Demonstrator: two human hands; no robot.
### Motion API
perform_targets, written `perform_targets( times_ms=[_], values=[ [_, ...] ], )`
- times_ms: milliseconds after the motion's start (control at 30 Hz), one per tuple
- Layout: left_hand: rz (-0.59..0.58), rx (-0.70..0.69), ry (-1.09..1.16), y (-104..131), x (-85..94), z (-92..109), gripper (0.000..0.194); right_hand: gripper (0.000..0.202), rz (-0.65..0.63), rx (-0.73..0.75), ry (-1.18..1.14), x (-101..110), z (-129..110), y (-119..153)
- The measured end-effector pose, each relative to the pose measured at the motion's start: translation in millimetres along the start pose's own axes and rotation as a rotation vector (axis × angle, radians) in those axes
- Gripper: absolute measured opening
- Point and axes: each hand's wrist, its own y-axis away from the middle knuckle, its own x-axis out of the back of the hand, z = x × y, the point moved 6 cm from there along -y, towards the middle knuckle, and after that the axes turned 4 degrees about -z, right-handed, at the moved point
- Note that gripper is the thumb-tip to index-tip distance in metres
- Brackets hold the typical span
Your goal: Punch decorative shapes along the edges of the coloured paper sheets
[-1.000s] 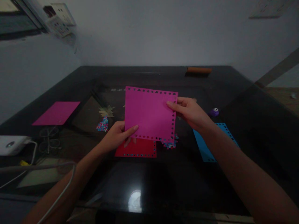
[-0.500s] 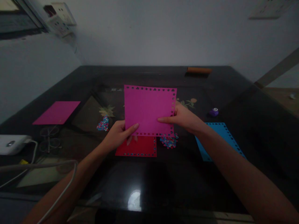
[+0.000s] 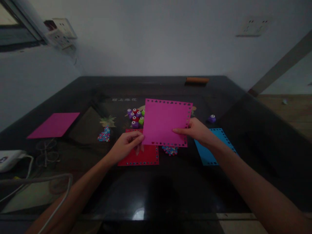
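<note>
A pink sheet of paper [image 3: 165, 122] is held up above the table, with small shapes punched along its top, right and bottom edges. My right hand [image 3: 198, 131] pinches its right side, thumb in front and the other fingers hidden behind. At the lower left edge, my left hand [image 3: 128, 144] is closed with thumb and finger at the paper's border. Beneath lies a red sheet [image 3: 143, 157] with punched edges, partly covered by my left hand and the pink paper. A pile of tiny punched paper bits [image 3: 170, 150] sits just right of the red sheet.
Several small craft punches [image 3: 135, 117] with eye-like tops stand behind the pink paper; a purple one [image 3: 212, 119] stands right. A blue punched sheet [image 3: 207, 152] lies under my right forearm. Left are another pink sheet [image 3: 55, 125], confetti [image 3: 104, 135], glasses [image 3: 46, 154] and a cabled white device [image 3: 11, 159].
The pink paper has shifted right relative to the red sheet, uncovering the punches. My left thumb has slid from the paper's front to its left edge. The camera view has shifted too.
</note>
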Motion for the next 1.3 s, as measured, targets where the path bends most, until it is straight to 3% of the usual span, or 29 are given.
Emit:
perform_targets(
  times_ms=[300, 467, 733, 867, 1100, 1200, 1300],
  values=[
    [-0.166, 0.075, 0.059, -11, -54.3, -7, 0.035, 0.022, 0.038, -0.199, -0.124, 14, 29, 44],
    [-0.171, 0.064, -0.055, -25, -64.6, 1, 0.034, 0.023, 0.103, -0.242, -0.177, 25, 45, 57],
    [-0.128, 0.019, -0.176, -46, -63.4, 8, 0.034, 0.027, 0.171, -0.219, -0.172, 40, 60, 54],
    [-0.065, -0.004, -0.234, -49, -52.7, 5, 0.037, 0.027, 0.216, -0.195, -0.133, 43, 68, 51],
    [0.291, -0.165, -0.787, -75, -1.1, 6, 0.019, 0.030, 0.268, -0.184, -0.163, 43, 72, 49],
    [0.324, -0.161, -0.958, -89, 6.3, 6, 0.020, 0.028, 0.281, -0.205, -0.138, 42, 72, 49],
    [0.305, -0.117, -1.060, -96, 2.4, 3, 0.021, 0.028, 0.274, -0.221, -0.139, 41, 73, 49]
  ],
)
